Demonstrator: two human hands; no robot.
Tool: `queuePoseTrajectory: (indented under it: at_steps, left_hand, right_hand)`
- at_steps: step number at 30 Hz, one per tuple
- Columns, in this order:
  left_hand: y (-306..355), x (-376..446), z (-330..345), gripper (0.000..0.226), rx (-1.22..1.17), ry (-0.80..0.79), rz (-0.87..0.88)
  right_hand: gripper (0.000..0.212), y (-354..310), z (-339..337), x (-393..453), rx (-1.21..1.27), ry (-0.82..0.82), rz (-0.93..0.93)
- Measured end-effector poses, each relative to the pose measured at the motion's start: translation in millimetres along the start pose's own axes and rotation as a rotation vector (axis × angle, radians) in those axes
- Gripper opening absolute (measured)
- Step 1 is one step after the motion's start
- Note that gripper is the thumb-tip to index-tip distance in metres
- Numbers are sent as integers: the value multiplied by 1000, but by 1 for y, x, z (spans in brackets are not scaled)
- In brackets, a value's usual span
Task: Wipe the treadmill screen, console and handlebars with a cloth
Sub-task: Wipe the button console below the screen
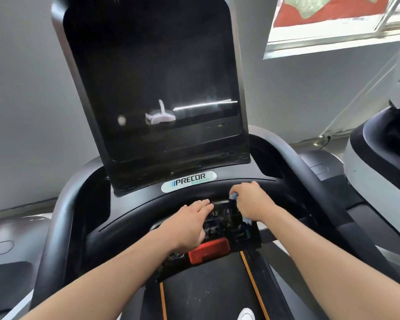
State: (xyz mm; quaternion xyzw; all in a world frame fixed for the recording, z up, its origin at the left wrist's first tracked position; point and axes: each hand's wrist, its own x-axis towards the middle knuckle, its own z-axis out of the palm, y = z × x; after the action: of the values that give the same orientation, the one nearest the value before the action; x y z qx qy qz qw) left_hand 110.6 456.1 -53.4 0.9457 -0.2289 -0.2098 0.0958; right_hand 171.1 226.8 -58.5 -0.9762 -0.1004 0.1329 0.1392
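Screen fills upper centre of the frame, tilted, standing on the console below it. Logo plate sits just under the screen, centre. Button panel lies lower centre, below the plate; stop button at its lower edge. Left hand rests flat on the panel's left part. Right hand sits on the panel's upper right, gripping a cloth. Handlebars curve down both sides of the console. Belt at bottom centre, beneath the forearms. Second machine at right edge. Window upper right.
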Motion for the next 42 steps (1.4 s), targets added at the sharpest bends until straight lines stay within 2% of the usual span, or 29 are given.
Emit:
queuePoseTrajectory:
  at_steps: [5,10,14,15,20,23,27,30,35,39,42]
  left_hand:
    - [0,-5,-6,74,-54,19,-19]
    - [-16,-18,-2,74,104,7,17]
    - [-16,-22,1,76,119,-11,16]
    - [-16,-21,0,76,113,-13,18]
    - [-20,-24,-1,77,94,-1,32]
    - [-20,-25,1,78,89,0,35]
    - [-20,-23,1,78,85,-5,37]
    - [-21,-22,1,78,89,-6,33]
    - [-20,-22,1,77,65,-14,23]
    - [-16,-23,1,78,67,-15,11]
    - [-16,-24,1,77,57,-13,1]
  right_hand:
    - [39,-40,14,-21,82,102,-229]
    - [45,-6,41,-44,185,391,-54]
    - [45,-18,53,-47,136,397,-289]
    - [46,-10,50,-44,152,396,-298]
    - [43,1,67,-59,132,509,-161]
    - [47,4,98,-94,95,515,-220]
    - [36,-1,74,-68,70,537,-227]
    - [42,-11,65,-52,56,537,-186]
    - [43,5,123,-118,117,552,-185]
    - [38,-2,88,-74,76,542,-230]
    - [34,-15,61,-40,108,600,-153]
